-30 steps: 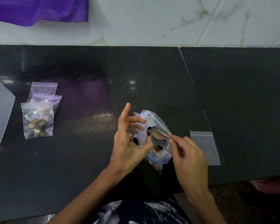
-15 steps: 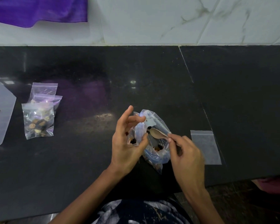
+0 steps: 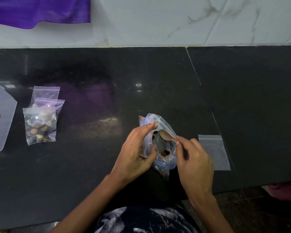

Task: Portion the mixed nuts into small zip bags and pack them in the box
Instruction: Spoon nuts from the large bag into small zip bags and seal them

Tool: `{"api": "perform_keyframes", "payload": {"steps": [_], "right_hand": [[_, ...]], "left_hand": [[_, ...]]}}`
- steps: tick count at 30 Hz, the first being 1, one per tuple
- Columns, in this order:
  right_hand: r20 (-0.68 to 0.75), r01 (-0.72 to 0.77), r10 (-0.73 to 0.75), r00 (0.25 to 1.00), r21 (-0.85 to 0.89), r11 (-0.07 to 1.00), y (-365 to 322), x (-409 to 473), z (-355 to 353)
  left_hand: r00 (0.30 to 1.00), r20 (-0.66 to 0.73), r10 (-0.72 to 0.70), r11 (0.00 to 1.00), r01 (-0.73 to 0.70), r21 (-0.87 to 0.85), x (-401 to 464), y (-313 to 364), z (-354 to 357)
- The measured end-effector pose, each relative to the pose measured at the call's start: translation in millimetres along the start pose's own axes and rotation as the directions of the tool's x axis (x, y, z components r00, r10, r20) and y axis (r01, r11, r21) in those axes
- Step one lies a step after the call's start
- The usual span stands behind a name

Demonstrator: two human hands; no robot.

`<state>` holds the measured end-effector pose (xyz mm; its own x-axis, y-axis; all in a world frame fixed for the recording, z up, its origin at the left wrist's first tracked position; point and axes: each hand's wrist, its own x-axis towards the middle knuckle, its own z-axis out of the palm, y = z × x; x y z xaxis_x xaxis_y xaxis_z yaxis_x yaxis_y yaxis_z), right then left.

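A clear plastic bag of mixed nuts (image 3: 165, 158) stands open at the counter's front middle. My left hand (image 3: 134, 153) grips the bag's left side, thumb and fingers curled round the plastic. My right hand (image 3: 194, 158) pinches the handle of a small spoon (image 3: 165, 136) whose bowl sits inside the bag's mouth. An empty small zip bag (image 3: 214, 152) lies flat just right of my right hand. At the left, three filled small zip bags (image 3: 40, 125) lie overlapping. A translucent plastic box (image 3: 0, 118) is cut off by the left edge.
The black stone counter (image 3: 158, 81) runs to a white marble-tiled wall (image 3: 175, 21). A purple cloth (image 3: 39, 10) hangs at the top left. The counter's front edge lies close to my body, with dark floor to the lower right.
My left index finger has come down from pointing up and now curls over the bag's rim. The spoon and my right hand stay at the bag's mouth, shifted slightly.
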<state>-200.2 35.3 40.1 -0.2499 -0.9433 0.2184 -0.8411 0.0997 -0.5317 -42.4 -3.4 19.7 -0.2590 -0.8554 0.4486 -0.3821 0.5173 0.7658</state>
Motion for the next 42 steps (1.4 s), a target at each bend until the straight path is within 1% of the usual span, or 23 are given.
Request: {"api": "perform_keyframes", "payload": {"steps": [4,7,9,11,13,15,18,20,24,27,30,33,36,39,42], "right_hand": [[-0.022,0.093,-0.094,0.995,-0.061,0.994,1,-5,14],[0.007,0.130,-0.130,0.991,-0.047,0.990,2,-6,22],[0.047,0.126,-0.126,0.991,-0.005,0.992,0,-6,22],[0.076,0.091,-0.096,0.993,0.060,0.994,-4,-5,18],[0.074,0.048,-0.057,0.996,0.126,0.991,-7,-6,12],[0.053,0.015,-0.024,0.998,0.158,0.987,-7,-6,9],[0.028,-0.007,0.005,1.000,0.097,0.995,-6,-4,8],[0.061,-0.008,0.003,0.998,0.077,0.997,-8,-3,9],[0.122,-0.024,0.010,0.993,0.118,0.993,-10,-2,8],[0.137,-0.054,0.034,0.990,0.146,0.988,-7,-1,6],[0.144,-0.060,0.040,0.989,0.139,0.988,-5,0,4],[0.148,-0.074,0.054,0.988,0.134,0.988,-5,-1,3],[0.114,-0.076,0.064,0.991,0.102,0.992,-6,-2,4],[0.114,-0.067,0.055,0.992,0.105,0.992,-9,-3,6],[0.125,-0.070,0.055,0.991,0.126,0.990,-8,-3,8]], "left_hand": [[0.999,-0.017,-0.028,1.000,0.028,-0.011,-1,-1,-1],[1.000,-0.005,-0.029,0.999,0.029,0.026,-2,-2,-1],[1.000,0.022,0.000,0.995,-0.003,0.105,-2,-3,-1],[0.996,0.064,0.065,0.974,-0.077,0.212,-2,-7,-1],[0.988,0.089,0.124,0.941,-0.145,0.307,-4,-12,-1],[0.985,0.084,0.152,0.924,-0.171,0.342,-5,-15,-2],[0.982,0.039,0.184,0.931,-0.187,0.313,-4,-13,-4],[0.977,0.030,0.211,0.928,-0.210,0.308,-4,-12,-7],[0.962,0.072,0.262,0.909,-0.271,0.315,-2,-13,-10],[0.963,0.127,0.239,0.913,-0.267,0.309,1,-12,-11],[0.957,0.172,0.234,0.912,-0.277,0.304,0,-12,-11],[0.949,0.175,0.264,0.891,-0.309,0.332,0,-11,-11],[0.945,0.162,0.283,0.874,-0.324,0.362,-1,-11,-10],[0.952,0.152,0.267,0.876,-0.306,0.373,-5,-14,-11],[0.971,0.112,0.209,0.908,-0.236,0.345,-6,-14,-13]]}}
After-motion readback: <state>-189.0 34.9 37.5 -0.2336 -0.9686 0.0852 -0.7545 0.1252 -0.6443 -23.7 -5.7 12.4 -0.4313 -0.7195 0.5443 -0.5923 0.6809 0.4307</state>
